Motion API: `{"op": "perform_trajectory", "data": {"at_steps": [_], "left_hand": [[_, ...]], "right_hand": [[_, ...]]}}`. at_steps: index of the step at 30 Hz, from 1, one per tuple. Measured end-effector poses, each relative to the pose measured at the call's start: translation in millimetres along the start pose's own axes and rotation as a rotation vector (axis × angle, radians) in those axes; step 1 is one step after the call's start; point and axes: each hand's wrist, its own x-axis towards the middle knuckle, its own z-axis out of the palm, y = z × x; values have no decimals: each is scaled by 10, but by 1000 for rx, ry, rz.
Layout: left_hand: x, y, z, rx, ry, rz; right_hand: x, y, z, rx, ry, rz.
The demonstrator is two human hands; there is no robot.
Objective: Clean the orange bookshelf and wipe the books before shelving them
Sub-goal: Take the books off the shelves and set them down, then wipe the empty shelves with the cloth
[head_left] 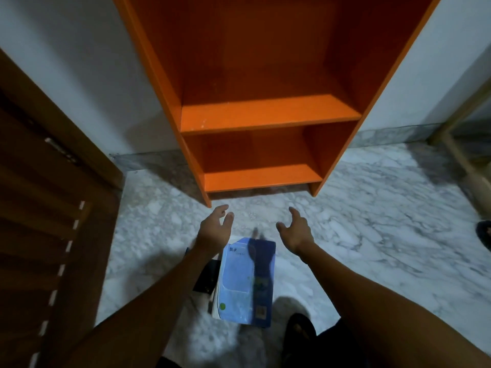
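Both of your hands are empty right now. Your left hand [215, 229] and right hand [295, 232] reach forward with fingers loosely spread, hovering above the marble floor [372, 208] between the orange bookshelf [265, 112] and the stack of books [244, 282] at your feet. Neither touches anything.

The stack lies on the floor just in front of you, below your forearms, with a light blue paperback on top, its dark blue band running down the right side. At least one darker book shows from under its left edge; how many lie beneath cannot be told.

Expect the top book to be light and somewhat floppy, with a glossy cover that may slide off the ones under it. Take it by the long edges, one hand on each side, or pinch the spine edge with thumb on top and fingers underneath. Lifting the whole stack would probably need both hands under the bottom book, squeezing inward so the slick covers do not fan out.

The shelves of the bookshelf hold nothing, and pale specks show on the middle board. No cloth is in view.
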Motion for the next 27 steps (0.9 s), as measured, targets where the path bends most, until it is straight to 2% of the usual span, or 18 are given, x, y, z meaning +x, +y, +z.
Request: {"op": "perform_trajectory", "data": {"at_steps": [2, 4, 6, 10, 14, 17, 20, 27], "left_hand": [[-236, 469, -230, 16, -27, 32], [-523, 1285, -628, 34, -81, 61], [-681, 1643, -805, 44, -115, 79], [-1144, 2826, -1366, 50, -90, 171], [-1626, 3943, -1890, 96, -68, 337], [-1959, 4587, -2192, 103, -78, 451], [-2213, 5139, -2423, 93, -16, 570], [-2820, 6139, -2682, 61, 5, 849]], "right_hand": [[-244, -252, -399, -7, 23, -35], [-621, -727, -1078, -10, 63, -50], [-824, -921, -1394, -30, 83, -67], [-1460, -1623, -2386, -21, 151, -104], [-2088, -2417, -3306, -8, 251, -181], [-2566, -2945, -3841, 17, 350, -253], [-3022, -3356, -4292, 20, 438, -340], [-3729, -3798, -5178, 42, 633, -484]]}}
